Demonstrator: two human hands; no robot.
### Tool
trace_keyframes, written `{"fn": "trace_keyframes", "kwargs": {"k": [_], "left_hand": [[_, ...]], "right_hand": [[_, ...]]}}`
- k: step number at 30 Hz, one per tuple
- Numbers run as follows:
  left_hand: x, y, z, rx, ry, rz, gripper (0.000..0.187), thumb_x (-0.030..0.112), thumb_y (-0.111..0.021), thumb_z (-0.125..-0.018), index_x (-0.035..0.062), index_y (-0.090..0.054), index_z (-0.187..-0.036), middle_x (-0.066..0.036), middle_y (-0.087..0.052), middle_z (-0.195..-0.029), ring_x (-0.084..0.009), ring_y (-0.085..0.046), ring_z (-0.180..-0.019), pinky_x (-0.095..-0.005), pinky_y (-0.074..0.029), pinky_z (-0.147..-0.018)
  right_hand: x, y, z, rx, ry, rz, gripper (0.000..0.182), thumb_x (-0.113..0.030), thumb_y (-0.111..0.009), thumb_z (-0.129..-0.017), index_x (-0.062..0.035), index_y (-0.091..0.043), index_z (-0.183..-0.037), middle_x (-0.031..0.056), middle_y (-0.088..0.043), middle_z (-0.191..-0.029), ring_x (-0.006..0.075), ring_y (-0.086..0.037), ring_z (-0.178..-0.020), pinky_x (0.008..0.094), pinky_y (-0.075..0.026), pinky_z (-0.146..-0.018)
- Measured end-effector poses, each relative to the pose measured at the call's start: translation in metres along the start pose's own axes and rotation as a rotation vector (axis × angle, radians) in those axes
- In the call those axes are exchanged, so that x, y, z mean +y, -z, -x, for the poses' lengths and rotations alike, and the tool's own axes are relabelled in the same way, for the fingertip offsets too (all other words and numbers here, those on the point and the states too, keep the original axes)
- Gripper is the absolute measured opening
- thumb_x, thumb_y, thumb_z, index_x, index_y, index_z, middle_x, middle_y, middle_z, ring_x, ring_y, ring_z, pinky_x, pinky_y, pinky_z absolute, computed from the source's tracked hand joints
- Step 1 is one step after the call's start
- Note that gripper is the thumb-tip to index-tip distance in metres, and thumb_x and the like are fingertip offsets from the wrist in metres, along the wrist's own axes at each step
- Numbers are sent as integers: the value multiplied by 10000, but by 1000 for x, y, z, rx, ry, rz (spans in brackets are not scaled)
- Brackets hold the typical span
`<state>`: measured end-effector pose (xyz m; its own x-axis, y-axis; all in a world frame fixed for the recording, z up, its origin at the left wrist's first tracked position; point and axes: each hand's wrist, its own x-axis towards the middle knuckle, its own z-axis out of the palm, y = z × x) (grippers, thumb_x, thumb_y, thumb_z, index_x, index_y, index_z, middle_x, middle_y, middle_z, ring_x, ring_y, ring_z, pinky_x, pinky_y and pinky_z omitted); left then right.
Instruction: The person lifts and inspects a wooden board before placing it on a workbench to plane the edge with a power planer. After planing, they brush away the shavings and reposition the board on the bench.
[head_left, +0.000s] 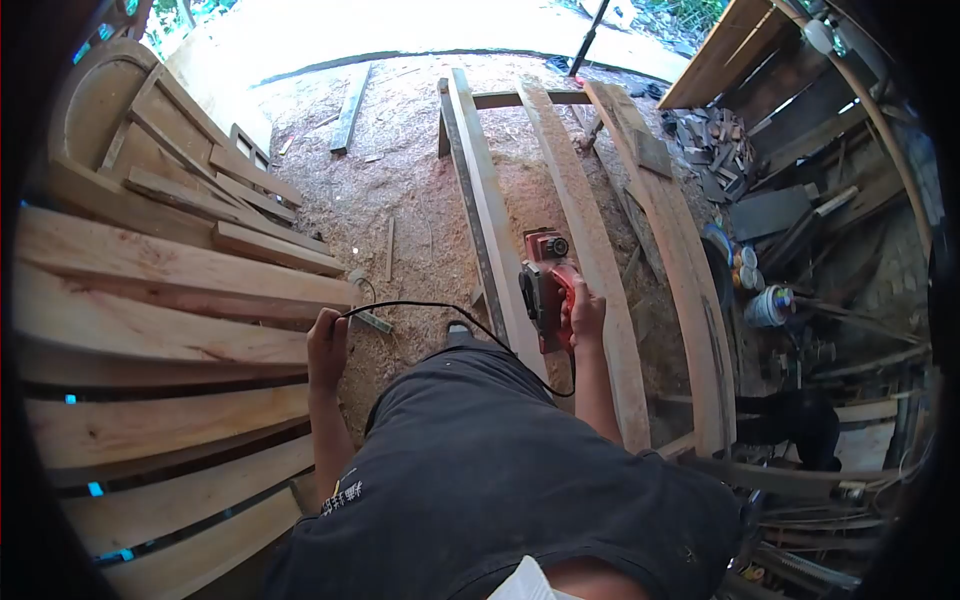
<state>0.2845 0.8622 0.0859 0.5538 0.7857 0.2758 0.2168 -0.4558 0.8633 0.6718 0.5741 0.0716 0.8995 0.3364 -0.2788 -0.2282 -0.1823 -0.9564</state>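
**Holding the red planer (pixel 543 300) right-handed, near-parallel to the beams**

Gripping the rear handle in the right hand (pixel 590 318), closed firmly around it. To judge by the shape, an electric planer. Lies directly ahead of that hand and slightly to its left, over the edge of the pale beam (pixel 484 180) and the gap beside the middle beam (pixel 572 195). Runs lengthwise away from the body, front knob (pixel 557 246) at the far end, nearly matching the long axis of both beams. Impossible to tell from this angle whether resting on the pale beam or lifted just above it.

Pinching the black cord (pixel 410 303) in the left hand (pixel 325 345), closed, well apart from the planer and nearest to the stacked boards (pixel 170 265) on that side. Crosses from there in front of the dark shirt (pixel 520 470), then bends back up toward the rear of the planer (a loop kept off to the left and close to the body, not draped over the far stretch of either beam). Clearly nearer to the planer with the right hand than with the left.

Beyond the middle beam, farther right, a wide beam (pixel 680 260) with a small block (pixel 652 153) on top. Underneath and around, ground (pixel 400 200) strewn with shavings. Farther right again, offcuts (pixel 712 145) in a heap.
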Motion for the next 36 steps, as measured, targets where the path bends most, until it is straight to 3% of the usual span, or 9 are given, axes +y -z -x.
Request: {"fn": "trace_keyframes", "kwargs": {"k": [2, 9, 15, 20, 24, 26, 36], "left_hand": [[11, 9, 42, 44, -73, 21, 223, 190, -652, -1096, 34, -569, -960, -44, -447, -738, -111, -402, -696, -308, -384, -612], [50, 57, 208, 28, -37, 180, 225, 194, -656, -1092, 38, -568, -958, 17, -448, -705, -76, -404, -657, -286, -347, -575], [98, 90, 311, -67, -57, 345, 171, 125, -633, -1090, 45, -562, -956, 43, -459, -821, -46, -377, -724, -250, -329, -622], [137, 82, 377, -136, -78, 671, 120, 63, -627, -1055, 23, -545, -977, 24, -457, -895, -46, -389, -803, -227, -321, -687], [169, 75, 427, -204, -159, 691, 168, 98, -666, -1029, 18, -532, -969, 0, -451, -901, -81, -390, -804, -242, -324, -699], [193, 74, 460, -165, -310, 738, 212, 147, -683, -1015, 13, -527, -964, -31, -450, -916, -123, -395, -823, -279, -339, -727], [248, 83, 706, -48, -266, 654, 289, 254, -678, -1050, 20, -526, -975, -59, -469, -903, -181, -431, -879, -325, -362, -820]], "right_hand": [[9, 15, 47, 36, 17, -11, 480, -458, -603, -1056, -29, -725, -878, -1, -566, -573, 103, -507, -424, 268, -385, -385], [17, 76, 241, 44, -20, -54, 467, -454, -604, -1056, -32, -729, -900, -3, -573, -583, 103, -514, -425, 268, -389, -391], [48, 144, 370, 66, -33, -18, 471, -449, -602, -1059, -27, -720, -886, 4, -574, -581, 99, -517, -432, 269, -389, -390], [78, 201, 444, 62, -48, -5, 452, -418, -621, -1069, -27, -688, -851, 11, -575, -577, 98, -500, -414, 266, -384, -379], [109, 247, 486, 62, -35, 32, 479, -453, -623, -1046, -21, -733, -871, 12, -591, -582, 99, -524, -436, 264, -388, -383], [119, 270, 513, 52, -36, 28, 468, -444, -624, -1049, -24, -733, -874, 12, -593, -586, 99, -525, -439, 264, -391, -386], [207, 409, 643, -62, -81, -44, 415, -376, -612, -1085, -41, -684, -852, 10, -594, -598, 88, -497, -417, 267, -377, -383]]}}
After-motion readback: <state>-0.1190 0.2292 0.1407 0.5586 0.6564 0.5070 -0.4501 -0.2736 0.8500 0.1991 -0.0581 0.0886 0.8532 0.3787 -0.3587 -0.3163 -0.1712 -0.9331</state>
